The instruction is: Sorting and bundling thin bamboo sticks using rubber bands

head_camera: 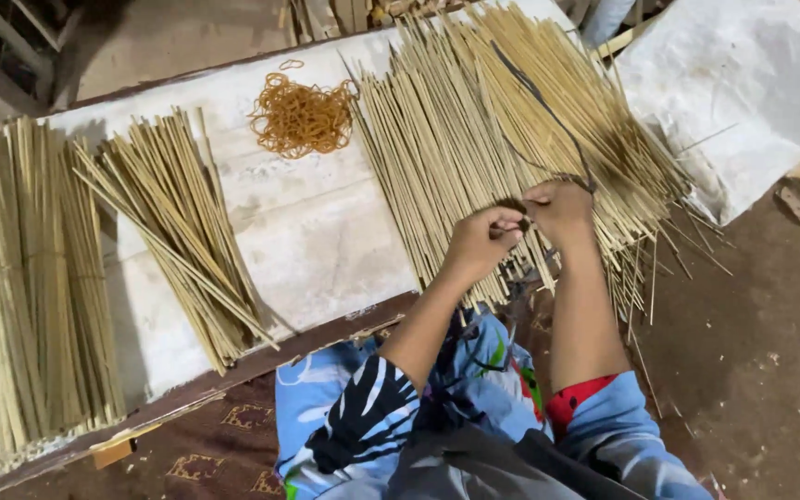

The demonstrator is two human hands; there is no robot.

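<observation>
Sticks (474, 139), a wide fan of thin pale bamboo lengths, lie directly under and beyond our two hands, spreading away from us across the white board (317, 231). Our left hand (481, 243) and right hand (559, 211) meet over the near end of that fan, fingertips touching, both pinched together on a small dark piece (512, 206) that we cannot make out clearly; a thin dark strand (539, 102) runs from the right hand up across the sticks. They look straight, slim and yellowish, packed side by side, loose ends splaying out past the right hand over the dirt floor (770, 352). Left of our hands the board is bare up to a smaller loose bundle (178, 231), with tied bundles (20, 287) further left. Beyond that gap, away from the left hand, sits a heap of orange rubber bands (303, 116). The board's near edge runs just beneath our forearms, and a white sack (743, 93) lies beyond the right hand.
</observation>
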